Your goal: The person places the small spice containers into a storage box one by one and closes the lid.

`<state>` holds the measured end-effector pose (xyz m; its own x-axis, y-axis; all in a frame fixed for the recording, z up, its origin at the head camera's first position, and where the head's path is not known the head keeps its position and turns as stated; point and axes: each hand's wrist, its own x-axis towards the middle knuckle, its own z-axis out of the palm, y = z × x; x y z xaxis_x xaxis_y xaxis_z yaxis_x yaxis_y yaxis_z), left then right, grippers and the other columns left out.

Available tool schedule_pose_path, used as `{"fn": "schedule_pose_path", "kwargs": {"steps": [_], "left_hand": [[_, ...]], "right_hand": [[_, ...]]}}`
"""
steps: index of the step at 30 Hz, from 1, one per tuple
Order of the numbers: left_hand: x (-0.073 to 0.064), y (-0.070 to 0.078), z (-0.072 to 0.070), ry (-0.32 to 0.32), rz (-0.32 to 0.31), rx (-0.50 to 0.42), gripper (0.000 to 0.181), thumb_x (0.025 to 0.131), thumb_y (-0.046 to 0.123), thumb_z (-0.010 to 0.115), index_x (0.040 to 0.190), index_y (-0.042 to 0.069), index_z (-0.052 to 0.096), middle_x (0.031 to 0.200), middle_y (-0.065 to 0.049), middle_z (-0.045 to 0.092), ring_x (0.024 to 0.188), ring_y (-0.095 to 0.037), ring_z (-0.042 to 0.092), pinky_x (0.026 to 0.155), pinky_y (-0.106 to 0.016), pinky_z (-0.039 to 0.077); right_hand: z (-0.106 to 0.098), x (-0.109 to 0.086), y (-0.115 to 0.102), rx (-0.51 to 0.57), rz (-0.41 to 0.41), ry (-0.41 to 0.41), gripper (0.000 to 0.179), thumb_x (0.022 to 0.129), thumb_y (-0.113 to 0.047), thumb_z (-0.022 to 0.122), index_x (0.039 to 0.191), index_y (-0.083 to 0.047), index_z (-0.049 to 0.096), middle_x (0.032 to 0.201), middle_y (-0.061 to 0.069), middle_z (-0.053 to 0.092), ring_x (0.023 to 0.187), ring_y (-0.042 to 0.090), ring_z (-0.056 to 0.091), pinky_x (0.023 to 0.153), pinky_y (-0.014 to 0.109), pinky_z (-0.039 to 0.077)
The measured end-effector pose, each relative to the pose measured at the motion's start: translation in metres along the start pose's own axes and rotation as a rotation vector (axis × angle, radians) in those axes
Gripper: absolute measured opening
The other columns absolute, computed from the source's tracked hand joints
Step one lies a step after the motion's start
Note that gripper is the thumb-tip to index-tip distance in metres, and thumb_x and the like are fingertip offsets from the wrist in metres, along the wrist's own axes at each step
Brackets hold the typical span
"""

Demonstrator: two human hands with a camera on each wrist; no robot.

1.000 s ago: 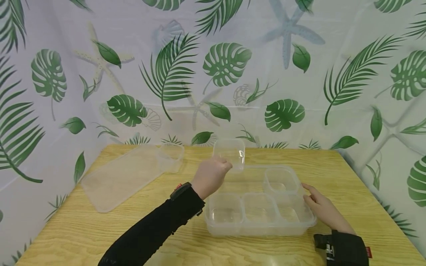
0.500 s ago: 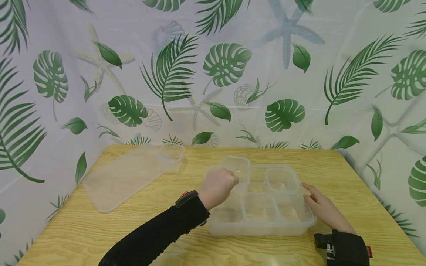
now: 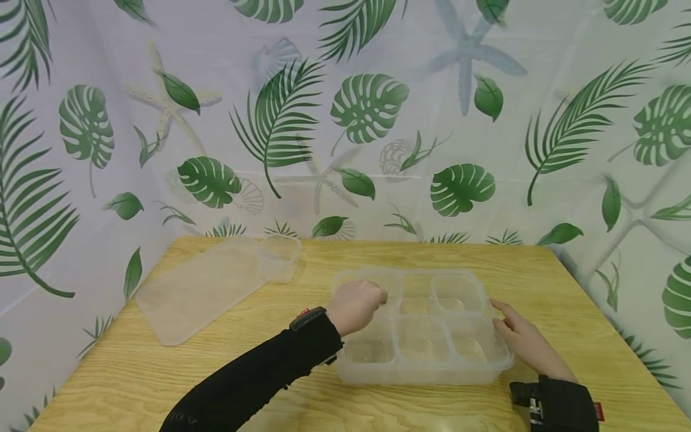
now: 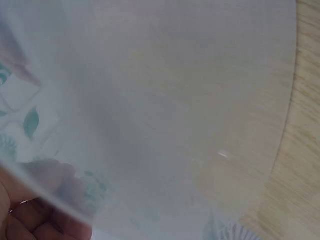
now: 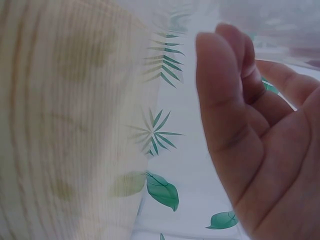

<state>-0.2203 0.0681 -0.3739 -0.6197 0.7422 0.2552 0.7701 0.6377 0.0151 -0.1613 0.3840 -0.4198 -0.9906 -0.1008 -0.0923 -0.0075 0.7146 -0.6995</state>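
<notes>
A large clear plastic box point(image 3: 418, 373) stands on the table, with several small clear containers inside, among them one at the back right point(image 3: 459, 294) and one at the front middle point(image 3: 423, 342). At the box's back left corner, my left hand point(image 3: 357, 305) pinches the rim of another small clear container point(image 3: 396, 279), which sits down among the box walls. Its translucent wall point(image 4: 190, 100) fills most of the left wrist view, curled fingers point(image 4: 50, 220) at the rim. My right hand point(image 3: 529, 341) touches the box's right side, its fingers point(image 5: 225, 100) not wrapped around anything.
A flat translucent lid point(image 3: 202, 291) lies at the table's left. One more small clear container point(image 3: 281, 258) stands by the lid's far right end. Behind the wooden table point(image 3: 270, 390) hangs a leaf-printed curtain point(image 3: 302, 120).
My left hand has lowered the small container from above the box's back edge into its back left corner, shifting slightly right and down. The right hand has stayed at the box's side.
</notes>
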Motion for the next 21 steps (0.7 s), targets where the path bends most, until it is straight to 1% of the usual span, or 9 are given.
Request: {"fn": "schedule_pose_path", "kwargs": {"steps": [6,8,14,18,21], "left_hand": [[-0.002,-0.004,0.008,-0.058,-0.015,-0.009,0.022,0.085,0.000,0.055,0.094,0.014,0.068,0.090,0.000,0.065,0.082,-0.012,0.060,0.064,-0.019,0.047],[-0.003,-0.004,0.010,-0.070,-0.019,-0.014,0.023,0.085,-0.001,0.055,0.095,0.014,0.068,0.092,0.001,0.065,0.083,-0.011,0.060,0.064,-0.019,0.048],[-0.002,-0.004,0.017,-0.115,-0.022,-0.028,0.024,0.084,-0.001,0.056,0.097,0.014,0.069,0.095,0.002,0.065,0.086,-0.010,0.060,0.067,-0.018,0.048],[-0.002,-0.004,0.021,-0.126,-0.006,-0.034,0.024,0.085,-0.001,0.055,0.098,0.014,0.068,0.095,0.002,0.065,0.086,-0.010,0.060,0.068,-0.018,0.048],[-0.003,-0.005,0.022,-0.127,0.007,-0.031,0.022,0.085,0.001,0.056,0.099,0.014,0.068,0.095,0.001,0.065,0.085,-0.010,0.060,0.067,-0.018,0.047]], "right_hand": [[0.001,0.000,0.000,-0.006,0.003,-0.004,0.059,0.096,-0.037,0.032,0.140,0.001,0.016,0.110,0.021,0.049,0.087,0.025,0.050,0.063,0.033,0.037],[0.001,0.000,0.000,-0.003,0.004,-0.003,0.059,0.096,-0.038,0.032,0.140,0.000,0.016,0.110,0.021,0.049,0.087,0.025,0.050,0.063,0.033,0.037],[0.001,0.001,0.001,0.001,-0.007,0.006,0.058,0.097,-0.036,0.031,0.140,0.000,0.016,0.093,0.013,0.051,0.071,0.020,0.043,0.057,0.033,0.032],[0.001,0.000,0.001,0.003,-0.009,0.012,0.057,0.097,-0.035,0.031,0.139,0.000,0.017,0.087,0.010,0.049,0.067,0.020,0.040,0.055,0.032,0.031],[0.001,0.000,0.000,0.005,-0.010,0.017,0.056,0.097,-0.034,0.031,0.139,0.000,0.017,0.082,0.010,0.047,0.064,0.019,0.038,0.053,0.032,0.031]]}}
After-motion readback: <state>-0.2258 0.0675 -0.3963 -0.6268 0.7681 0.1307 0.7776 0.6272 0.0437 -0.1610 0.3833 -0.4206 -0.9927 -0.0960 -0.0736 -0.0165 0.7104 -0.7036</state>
